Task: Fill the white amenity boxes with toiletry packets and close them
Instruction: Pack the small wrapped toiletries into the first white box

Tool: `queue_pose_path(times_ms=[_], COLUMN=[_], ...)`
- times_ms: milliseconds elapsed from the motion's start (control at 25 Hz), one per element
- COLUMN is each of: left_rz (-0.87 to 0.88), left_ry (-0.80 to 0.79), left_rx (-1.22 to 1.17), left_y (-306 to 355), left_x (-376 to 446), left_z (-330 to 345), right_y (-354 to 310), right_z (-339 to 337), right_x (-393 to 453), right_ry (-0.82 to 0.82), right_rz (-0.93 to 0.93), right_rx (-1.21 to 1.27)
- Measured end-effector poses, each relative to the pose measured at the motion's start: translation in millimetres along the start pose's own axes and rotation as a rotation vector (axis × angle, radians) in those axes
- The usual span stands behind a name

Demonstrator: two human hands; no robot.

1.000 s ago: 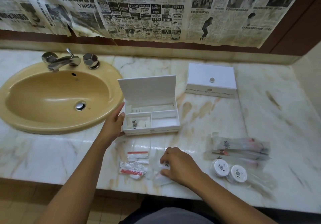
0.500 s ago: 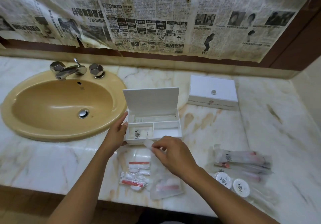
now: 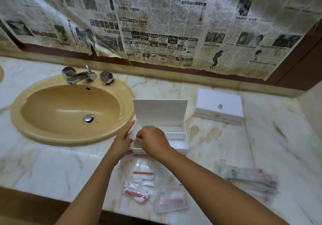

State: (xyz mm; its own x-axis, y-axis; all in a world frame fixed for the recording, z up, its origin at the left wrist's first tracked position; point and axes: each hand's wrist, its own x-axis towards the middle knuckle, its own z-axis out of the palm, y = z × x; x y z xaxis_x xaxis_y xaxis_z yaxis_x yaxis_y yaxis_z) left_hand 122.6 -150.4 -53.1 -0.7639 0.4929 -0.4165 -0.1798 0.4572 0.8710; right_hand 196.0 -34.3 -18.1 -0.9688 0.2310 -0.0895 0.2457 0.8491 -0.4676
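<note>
An open white amenity box (image 3: 176,132) stands mid-counter, lid upright, with divided compartments. My left hand (image 3: 122,142) rests against the box's left side, thumb up along its wall. My right hand (image 3: 153,142) is over the front left compartment, pinching a clear toiletry packet (image 3: 133,134) that hangs over that compartment. A second white box (image 3: 219,106) sits shut at the back right. Loose packets (image 3: 139,184) with red stripes lie near the front edge, and a clear flat packet (image 3: 170,200) lies beside them.
A tan sink (image 3: 69,113) with a chrome tap (image 3: 81,75) lies left of the open box. Long clear-wrapped packets (image 3: 252,177) lie at the right front, blurred. Newspaper covers the wall behind. The marble counter's front edge runs just below the loose packets.
My right hand picked a clear packet from the pile near the front edge and carried it up over the box's front left compartment. My left hand stayed on the box's side.
</note>
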Motion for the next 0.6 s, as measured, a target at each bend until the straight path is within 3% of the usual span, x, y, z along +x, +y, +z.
queue_pose_path(times_ms=[240, 600], left_rz=[0.035, 0.064], left_ry=[-0.026, -0.019], left_rx=[-0.071, -0.025], left_y=[-0.7, -1.6], left_x=[-1.0, 0.1], left_z=[-0.2, 1.3], right_y=[3.0, -4.3], right_z=[7.4, 0.5], right_x=[7.7, -1.4], right_ry=[-0.265, -0.369], right_rz=[0.062, 0.070], right_rx=[-0.133, -0.120])
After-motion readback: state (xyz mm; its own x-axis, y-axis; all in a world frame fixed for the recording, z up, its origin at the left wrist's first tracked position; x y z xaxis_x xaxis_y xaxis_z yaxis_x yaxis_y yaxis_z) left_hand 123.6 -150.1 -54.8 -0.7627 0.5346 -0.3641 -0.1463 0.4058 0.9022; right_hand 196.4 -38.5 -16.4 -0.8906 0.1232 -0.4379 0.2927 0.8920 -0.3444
